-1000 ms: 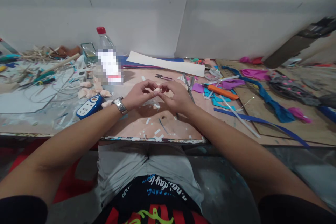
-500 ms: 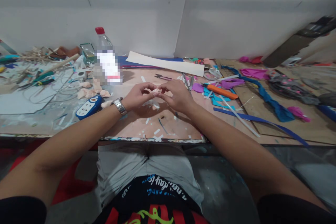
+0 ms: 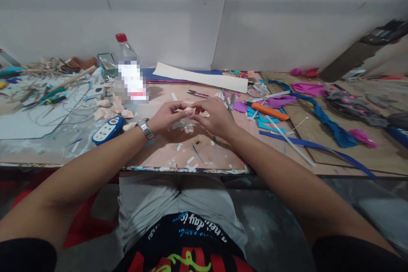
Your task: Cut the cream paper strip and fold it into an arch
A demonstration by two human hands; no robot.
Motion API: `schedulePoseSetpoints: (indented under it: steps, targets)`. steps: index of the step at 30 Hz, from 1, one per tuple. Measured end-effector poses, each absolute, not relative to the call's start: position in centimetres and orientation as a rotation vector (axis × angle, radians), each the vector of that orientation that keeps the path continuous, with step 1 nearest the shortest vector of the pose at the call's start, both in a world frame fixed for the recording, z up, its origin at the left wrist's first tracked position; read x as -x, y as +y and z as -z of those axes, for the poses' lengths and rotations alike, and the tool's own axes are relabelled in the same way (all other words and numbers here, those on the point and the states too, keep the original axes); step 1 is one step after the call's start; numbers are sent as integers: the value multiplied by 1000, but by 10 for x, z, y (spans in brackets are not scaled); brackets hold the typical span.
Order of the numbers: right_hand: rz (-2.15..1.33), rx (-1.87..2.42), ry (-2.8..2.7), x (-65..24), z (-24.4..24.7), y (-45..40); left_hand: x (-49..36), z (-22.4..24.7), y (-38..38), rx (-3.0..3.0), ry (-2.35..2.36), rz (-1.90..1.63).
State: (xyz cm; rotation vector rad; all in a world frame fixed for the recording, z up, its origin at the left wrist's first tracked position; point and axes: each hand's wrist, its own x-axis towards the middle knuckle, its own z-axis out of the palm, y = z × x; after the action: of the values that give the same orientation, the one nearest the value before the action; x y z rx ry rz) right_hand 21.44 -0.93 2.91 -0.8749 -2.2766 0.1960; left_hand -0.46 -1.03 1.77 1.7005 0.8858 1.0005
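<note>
Both hands meet above the worktable, fingertips almost touching around a small pale pinkish crumpled piece [image 3: 189, 111]. Its kind is too small to make out. My left hand [image 3: 169, 115], with a metal watch on the wrist, pinches the piece between thumb and fingers. On the other side, the bent fingers and thumb of my right hand [image 3: 214, 115] close in on the same piece. Beneath the hands, a whitish translucent scrap [image 3: 184, 126] lies on the table. Several similar pale peach crumpled pieces [image 3: 111, 111] lie to the left.
A blue and white power strip [image 3: 108, 130] sits left of my hands, with a red-capped bottle [image 3: 121, 39] behind. Pliers [image 3: 52, 94] lie further left. To the right are an orange utility knife [image 3: 269, 111], a blue strip [image 3: 315, 146] and coloured paper scraps. A cream strip [image 3: 200, 77] lies behind.
Less of the small pale piece shows between the fingertips, and my left thumb and fingers have shifted slightly. The arms and the things on the table stay where they were.
</note>
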Motion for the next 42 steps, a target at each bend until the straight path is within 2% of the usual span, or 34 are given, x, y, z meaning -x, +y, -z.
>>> schedulePoseSetpoints:
  steps: [8, 42]
  targets:
    - [-214, 874, -2126, -211, -29, -14, 6, -17, -9, -1672, 875, -1025]
    - [-200, 872, -2178, -215, -24, -6, 6, -20, -12, -1942, 857, -977]
